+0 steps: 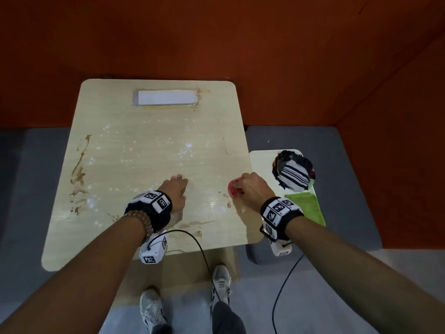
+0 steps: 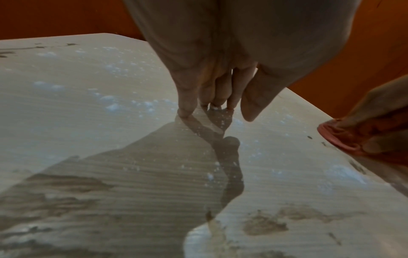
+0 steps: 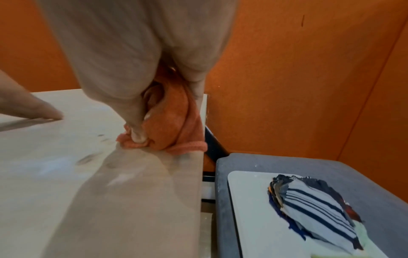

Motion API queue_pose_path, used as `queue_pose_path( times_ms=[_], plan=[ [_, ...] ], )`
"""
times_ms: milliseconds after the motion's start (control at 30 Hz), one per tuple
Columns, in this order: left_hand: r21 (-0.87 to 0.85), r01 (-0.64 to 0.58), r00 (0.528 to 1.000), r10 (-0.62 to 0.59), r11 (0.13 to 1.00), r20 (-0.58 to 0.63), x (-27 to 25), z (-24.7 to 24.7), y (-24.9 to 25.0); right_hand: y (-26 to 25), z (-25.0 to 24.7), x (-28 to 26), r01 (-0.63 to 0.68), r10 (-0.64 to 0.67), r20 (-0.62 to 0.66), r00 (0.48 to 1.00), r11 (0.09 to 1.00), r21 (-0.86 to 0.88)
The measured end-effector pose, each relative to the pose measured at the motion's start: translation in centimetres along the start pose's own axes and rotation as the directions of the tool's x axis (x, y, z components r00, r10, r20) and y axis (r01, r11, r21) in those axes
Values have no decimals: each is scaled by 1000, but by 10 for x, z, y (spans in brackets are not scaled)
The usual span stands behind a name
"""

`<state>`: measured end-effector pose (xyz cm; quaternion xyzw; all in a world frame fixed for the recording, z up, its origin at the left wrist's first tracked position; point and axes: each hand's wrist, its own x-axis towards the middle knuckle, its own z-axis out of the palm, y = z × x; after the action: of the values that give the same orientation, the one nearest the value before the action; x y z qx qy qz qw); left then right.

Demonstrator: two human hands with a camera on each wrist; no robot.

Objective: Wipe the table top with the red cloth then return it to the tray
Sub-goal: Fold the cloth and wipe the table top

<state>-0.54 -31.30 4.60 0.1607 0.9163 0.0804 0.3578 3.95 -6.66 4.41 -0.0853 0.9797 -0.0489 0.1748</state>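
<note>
My right hand [image 1: 243, 186] grips the bunched red cloth [image 1: 234, 189] and presses it on the pale wooden table top [image 1: 149, 131] near its right edge. In the right wrist view the red cloth [image 3: 174, 122] is wrapped in my curled fingers [image 3: 137, 129] at the table's rim. My left hand [image 1: 177, 183] rests on the table's middle with straight fingertips [image 2: 185, 108] touching the wet surface; the red cloth [image 2: 340, 139] shows at the right there. The white tray [image 1: 260, 162] sits to the right on a grey seat, lower than the table.
Brown smears [image 1: 80, 167] run along the table's left side and front; white foam specks [image 1: 185, 150] dot the middle. A white block [image 1: 166, 97] lies at the back. On the tray lie a striped cloth pile [image 1: 295, 175] and a green cloth [image 1: 305, 206]. Orange walls surround.
</note>
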Motion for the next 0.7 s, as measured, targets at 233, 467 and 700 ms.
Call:
queue_pose_path(
  times_ms=[233,467,700],
  plan=[
    [-8,-16,1000,16,1000,-9,-3,-2,0,-13,-25,-20,23,-51,160,986,985,171],
    [9,-7,1000,7,1000,-10,-4,-5,-1,-6,-42,16,-105,107,4,994,974,202],
    [37,-5,1000,4,999,8,1,-1,3,-16,-3,-33,0,-1,11,1000,991,131]
  ],
)
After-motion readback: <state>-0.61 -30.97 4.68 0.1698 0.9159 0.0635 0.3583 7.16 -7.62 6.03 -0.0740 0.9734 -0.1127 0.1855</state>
